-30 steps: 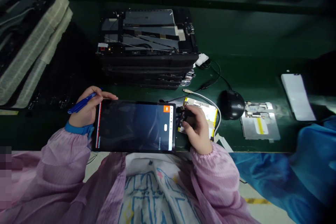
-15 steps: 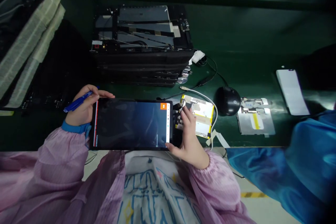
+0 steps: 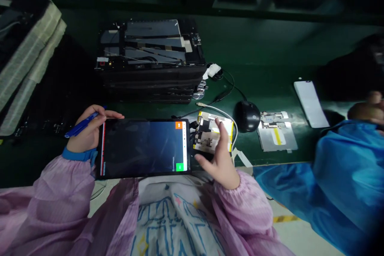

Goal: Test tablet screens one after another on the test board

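Note:
A tablet (image 3: 138,148) lies at the bench's front edge, its dark screen showing an orange square and a green square on the right. My left hand (image 3: 85,130) is closed around a blue pen (image 3: 81,125), with fingers resting along the tablet's far left corner. A blue band circles that wrist. My right hand (image 3: 220,158) is open, thumb and fingers spread, just right of the tablet and holding nothing. Partly beneath its fingers is a circuit board assembly with yellow edges (image 3: 207,138), with dark connectors between it and the tablet.
A stack of opened device panels (image 3: 150,76) stands behind the tablet. Taped panels (image 3: 33,56) rise at left. To the right are a white cable (image 3: 222,111), a round black device (image 3: 247,116), a metal plate (image 3: 279,138) and a white phone-shaped piece (image 3: 312,104). A co-worker's blue sleeve (image 3: 345,168) is at far right.
My right thumb has lifted off the tablet's near right corner, and the hand has opened wider. A green square now shows there. My left hand keeps the pen. The whole view has shifted slightly.

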A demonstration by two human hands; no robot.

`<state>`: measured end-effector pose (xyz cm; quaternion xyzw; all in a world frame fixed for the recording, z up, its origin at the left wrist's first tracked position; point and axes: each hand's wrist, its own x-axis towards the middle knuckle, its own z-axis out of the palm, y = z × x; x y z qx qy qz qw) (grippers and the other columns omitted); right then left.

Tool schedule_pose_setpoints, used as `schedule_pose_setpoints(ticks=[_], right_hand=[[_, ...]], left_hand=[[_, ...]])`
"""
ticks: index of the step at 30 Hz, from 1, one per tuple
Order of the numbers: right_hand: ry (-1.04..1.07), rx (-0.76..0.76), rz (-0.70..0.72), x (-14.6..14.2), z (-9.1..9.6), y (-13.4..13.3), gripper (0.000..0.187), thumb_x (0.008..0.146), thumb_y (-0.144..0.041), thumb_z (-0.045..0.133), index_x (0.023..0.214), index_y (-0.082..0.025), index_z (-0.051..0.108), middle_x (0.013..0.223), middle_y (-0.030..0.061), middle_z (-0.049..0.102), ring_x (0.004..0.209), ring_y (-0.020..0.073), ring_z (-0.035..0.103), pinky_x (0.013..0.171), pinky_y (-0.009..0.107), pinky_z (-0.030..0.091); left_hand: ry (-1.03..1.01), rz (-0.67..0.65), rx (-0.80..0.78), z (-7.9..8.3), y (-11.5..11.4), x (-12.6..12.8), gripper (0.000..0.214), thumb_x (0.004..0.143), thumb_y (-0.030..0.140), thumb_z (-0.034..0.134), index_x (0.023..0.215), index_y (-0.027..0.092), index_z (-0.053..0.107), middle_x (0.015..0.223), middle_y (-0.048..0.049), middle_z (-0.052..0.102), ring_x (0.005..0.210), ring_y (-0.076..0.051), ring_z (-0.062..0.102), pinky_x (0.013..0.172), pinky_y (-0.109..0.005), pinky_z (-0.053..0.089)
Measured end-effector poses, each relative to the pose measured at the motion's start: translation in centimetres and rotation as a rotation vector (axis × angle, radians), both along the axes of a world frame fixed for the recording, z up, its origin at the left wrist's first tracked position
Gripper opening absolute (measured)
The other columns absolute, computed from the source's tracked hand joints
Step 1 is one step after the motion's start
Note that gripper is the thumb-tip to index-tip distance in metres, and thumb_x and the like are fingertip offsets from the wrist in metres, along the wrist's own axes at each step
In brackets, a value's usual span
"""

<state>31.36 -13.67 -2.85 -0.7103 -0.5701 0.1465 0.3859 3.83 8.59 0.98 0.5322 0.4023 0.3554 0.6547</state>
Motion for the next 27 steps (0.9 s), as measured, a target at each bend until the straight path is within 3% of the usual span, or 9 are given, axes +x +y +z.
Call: schedule_pose_setpoints(ticks=[4, 7, 10, 19, 23, 27], right_hand=[[-0.066, -0.016, -0.205, 3.6, -1.3, 0.8, 0.082, 0.083, -0.042, 0.058, 0.147, -0.018, 0.013, 0.136, 0.0176, 0.045, 0.124, 0.0301, 0.047, 0.102, 0.053, 0.039], [-0.225, -0.061, -0.186, 4.7, -1.8, 1.5, 0.076, 0.083, -0.042, 0.059, 0.144, -0.017, 0.022, 0.125, 0.0142, 0.057, 0.117, 0.0305, 0.051, 0.100, 0.053, 0.038], [-0.307, -0.081, -0.185, 4.6, -1.9, 1.8, 0.071, 0.084, -0.043, 0.057, 0.143, -0.018, 0.026, 0.123, 0.0128, 0.059, 0.116, 0.0305, 0.051, 0.099, 0.052, 0.037], [-0.292, -0.095, -0.169, 4.6, -1.3, 1.6, 0.063, 0.087, -0.042, 0.052, 0.141, -0.017, 0.030, 0.123, 0.0124, 0.059, 0.113, 0.0297, 0.052, 0.098, 0.050, 0.037], [-0.324, -0.142, 0.006, 5.6, 0.2, 2.1, 0.041, 0.088, -0.035, 0.052, 0.126, -0.019, 0.050, 0.117, 0.0125, 0.059, 0.108, 0.0291, 0.052, 0.094, 0.048, 0.039], [-0.346, -0.271, 0.396, 6.9, 1.8, 4.2, 0.027, 0.084, -0.030, 0.060, 0.110, -0.022, 0.061, 0.107, 0.0100, 0.060, 0.097, 0.0261, 0.054, 0.086, 0.042, 0.043]], left_hand=[[0.029, 0.040, -0.031, 0.4, 0.1, 0.2, 0.030, 0.066, 0.033, 0.075, 0.076, 0.020, 0.050, 0.081, -0.0070, 0.074, 0.081, -0.025, 0.067, 0.075, -0.036, 0.051], [0.045, 0.053, -0.037, 0.5, 0.1, 0.3, 0.032, 0.064, 0.036, 0.077, 0.074, 0.020, 0.050, 0.080, -0.0058, 0.074, 0.081, -0.025, 0.067, 0.075, -0.037, 0.051], [0.062, 0.057, -0.034, 0.6, 0.1, 0.4, 0.032, 0.064, 0.037, 0.077, 0.073, 0.021, 0.051, 0.079, -0.0048, 0.074, 0.082, -0.026, 0.067, 0.074, -0.038, 0.050], [0.082, 0.060, -0.040, 0.8, -0.1, 0.7, 0.031, 0.065, 0.036, 0.075, 0.073, 0.021, 0.050, 0.079, -0.0040, 0.074, 0.083, -0.027, 0.065, 0.076, -0.041, 0.048], [0.071, 0.074, 0.025, 0.8, -0.1, 0.6, 0.026, 0.067, 0.033, 0.072, 0.074, 0.020, 0.051, 0.077, -0.0033, 0.073, 0.081, -0.025, 0.065, 0.082, -0.040, 0.045], [0.045, 0.062, 0.069, 0.5, -0.1, 0.4, 0.022, 0.069, 0.030, 0.069, 0.075, 0.019, 0.051, 0.079, -0.0037, 0.074, 0.082, -0.026, 0.066, 0.084, -0.041, 0.044]])
